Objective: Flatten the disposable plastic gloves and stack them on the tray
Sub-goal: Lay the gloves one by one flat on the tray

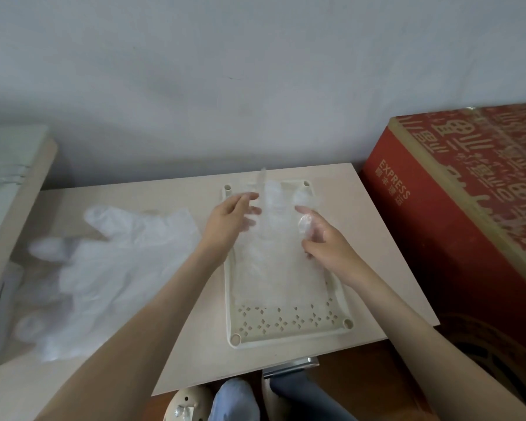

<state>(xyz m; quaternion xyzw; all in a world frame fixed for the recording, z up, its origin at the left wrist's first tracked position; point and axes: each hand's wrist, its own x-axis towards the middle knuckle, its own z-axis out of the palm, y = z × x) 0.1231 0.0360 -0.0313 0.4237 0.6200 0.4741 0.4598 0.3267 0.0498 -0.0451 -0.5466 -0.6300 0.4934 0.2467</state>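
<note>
A cream perforated tray (pixel 289 325) lies on the small table. A clear plastic glove (pixel 278 259) is spread along the tray, its fingers pointing to the far end. My left hand (pixel 230 221) hovers over the glove's far left part with its fingers relaxed and spread. My right hand (pixel 324 241) is at the glove's right edge, with a fold of clear plastic between thumb and fingers. A heap of loose clear gloves (pixel 110 262) lies on the table to the left of the tray.
A big red cardboard box (pixel 468 202) stands hard against the table's right side. A pale box (pixel 6 183) sits at the left edge. The wall is close behind the table. My knees and a shoe (pixel 186 402) show below the front edge.
</note>
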